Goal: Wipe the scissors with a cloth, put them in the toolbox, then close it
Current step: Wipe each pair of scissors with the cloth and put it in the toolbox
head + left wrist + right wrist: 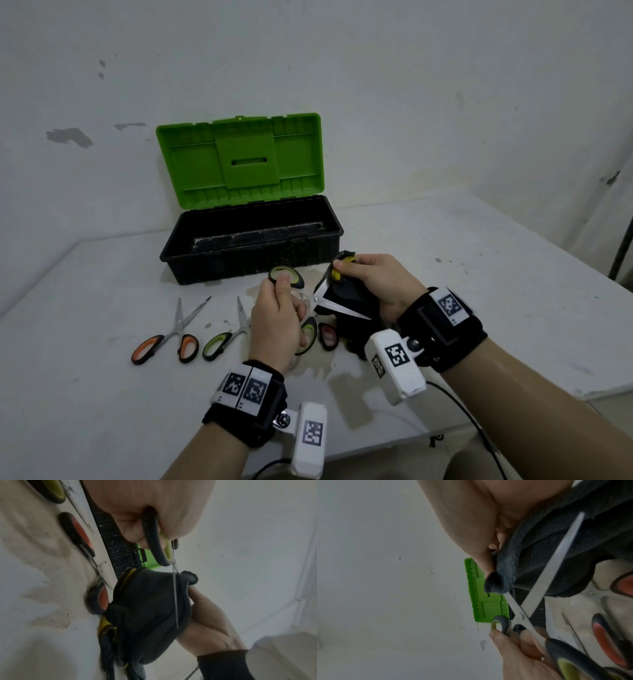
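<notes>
Two hands over worktop (102, 394) near its middle. Left hand (277, 322) grips green-handled scissors (310, 301), blades spread; right hand (373, 284) clutches dark cloth (346, 294) with yellow trim, wrapped over one blade.

Three more scissors on worktop: orange pair (171, 337) and green pair (227, 334) left of hands, red-handled pair (328, 335) mostly hidden beneath them.

Beyond, toward far edge: one toolbox (246, 240), black base, green lid up.

Left wrist view alone shows blade edge-on against cloth.
</notes>
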`<action>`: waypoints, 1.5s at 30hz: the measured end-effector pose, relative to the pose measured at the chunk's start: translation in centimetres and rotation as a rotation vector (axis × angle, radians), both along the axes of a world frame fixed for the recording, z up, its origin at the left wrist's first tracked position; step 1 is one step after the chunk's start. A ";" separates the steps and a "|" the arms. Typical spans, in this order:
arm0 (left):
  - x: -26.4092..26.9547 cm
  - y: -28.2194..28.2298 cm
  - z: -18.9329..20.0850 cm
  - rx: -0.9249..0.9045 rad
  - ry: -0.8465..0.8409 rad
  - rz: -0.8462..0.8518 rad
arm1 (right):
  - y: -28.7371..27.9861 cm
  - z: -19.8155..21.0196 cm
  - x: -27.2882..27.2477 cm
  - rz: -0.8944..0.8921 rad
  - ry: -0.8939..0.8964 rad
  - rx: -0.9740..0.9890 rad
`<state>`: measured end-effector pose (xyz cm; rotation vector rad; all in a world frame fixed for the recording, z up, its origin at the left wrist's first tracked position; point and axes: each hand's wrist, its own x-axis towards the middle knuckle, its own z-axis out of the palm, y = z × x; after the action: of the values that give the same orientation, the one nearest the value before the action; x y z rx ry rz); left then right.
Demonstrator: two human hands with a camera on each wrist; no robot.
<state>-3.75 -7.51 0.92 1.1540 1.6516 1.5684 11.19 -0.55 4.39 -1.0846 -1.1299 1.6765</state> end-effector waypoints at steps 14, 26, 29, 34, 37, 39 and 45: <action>0.6 0.0 -0.1 0.018 0.031 0.019 | -1.3 -0.1 -0.1 0.203 -0.161 -0.023; 0.4 -0.4 0.6 0.012 0.016 0.008 | 0.5 0.7 0.8 -0.084 0.180 -0.051; 0.1 -0.2 0.5 0.016 -0.019 0.018 | 0.1 0.3 1.1 -0.032 0.146 -0.053; 0.5 0.1 0.9 0.021 -0.026 0.012 | -0.8 -0.4 0.3 0.161 -0.070 -0.057; 0.5 0.1 0.8 0.021 -0.005 0.011 | -0.7 -0.4 -0.1 0.156 -0.103 -0.054; 0.3 0.1 0.6 0.021 0.006 0.016 | -0.7 -0.4 -0.1 0.145 -0.071 -0.059; 0.2 0.2 0.3 0.016 0.059 0.007 | -0.7 -0.8 -0.3 0.152 -0.086 -0.049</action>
<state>-3.50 -7.33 1.20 1.2152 1.6856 1.5677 10.87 -1.25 3.62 -1.1349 -1.2598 1.7978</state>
